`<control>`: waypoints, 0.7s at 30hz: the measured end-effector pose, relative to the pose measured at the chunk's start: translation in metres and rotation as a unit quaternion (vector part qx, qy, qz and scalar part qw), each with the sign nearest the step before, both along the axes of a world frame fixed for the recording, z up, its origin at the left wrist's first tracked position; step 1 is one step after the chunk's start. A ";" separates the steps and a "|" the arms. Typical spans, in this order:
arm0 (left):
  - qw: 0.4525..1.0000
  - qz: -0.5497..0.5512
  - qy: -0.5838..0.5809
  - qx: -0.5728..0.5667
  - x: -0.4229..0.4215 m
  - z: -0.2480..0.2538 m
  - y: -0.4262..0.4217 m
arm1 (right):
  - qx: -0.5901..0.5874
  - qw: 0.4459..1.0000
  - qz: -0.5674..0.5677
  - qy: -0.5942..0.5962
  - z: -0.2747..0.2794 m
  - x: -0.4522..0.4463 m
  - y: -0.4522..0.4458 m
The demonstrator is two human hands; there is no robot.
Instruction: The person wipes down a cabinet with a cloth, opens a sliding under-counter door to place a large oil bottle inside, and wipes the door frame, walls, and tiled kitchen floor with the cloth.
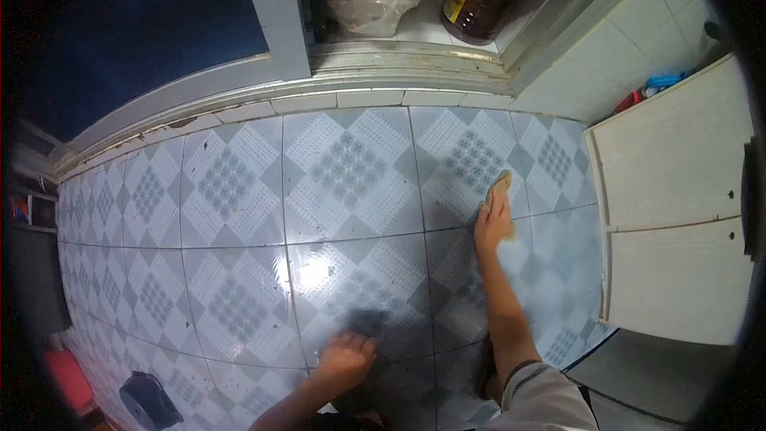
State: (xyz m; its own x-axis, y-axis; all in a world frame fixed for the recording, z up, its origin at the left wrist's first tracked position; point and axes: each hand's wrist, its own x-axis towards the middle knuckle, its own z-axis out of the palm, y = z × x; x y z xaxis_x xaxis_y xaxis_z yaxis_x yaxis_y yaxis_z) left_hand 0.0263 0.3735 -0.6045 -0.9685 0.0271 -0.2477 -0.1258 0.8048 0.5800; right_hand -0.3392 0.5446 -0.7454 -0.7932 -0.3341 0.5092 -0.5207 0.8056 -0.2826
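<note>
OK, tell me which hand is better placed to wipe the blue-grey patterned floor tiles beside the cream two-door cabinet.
The right hand, probably: it's on the crumpled tan cloth and nearer the cabinet; the left hand shows no cloth.

Tan cloth point(504, 180), apparently, partly hidden under right hand point(492, 226) (middle covered).

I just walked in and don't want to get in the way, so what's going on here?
A person's right hand is on a tan cloth at the patterned tile floor, towards the white cabinet. The floor shows scattered dark specks and a bright glare. The left hand is loosely curled, with nothing visible in it.
</note>
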 end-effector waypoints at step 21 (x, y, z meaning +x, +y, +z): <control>0.999 0.034 -0.029 0.004 0.023 0.012 -0.004 | -0.219 0.895 0.158 -0.356 0.075 0.076 -0.028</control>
State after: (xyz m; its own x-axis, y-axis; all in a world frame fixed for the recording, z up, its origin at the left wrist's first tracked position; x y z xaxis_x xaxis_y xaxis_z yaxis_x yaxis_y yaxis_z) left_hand 0.0492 0.3694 -0.5929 -0.9524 -0.0367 -0.3026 -0.2137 0.7884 0.5768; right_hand -0.2632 0.5162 -0.6707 -0.8694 -0.4916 0.0496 -0.2658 0.3808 -0.8856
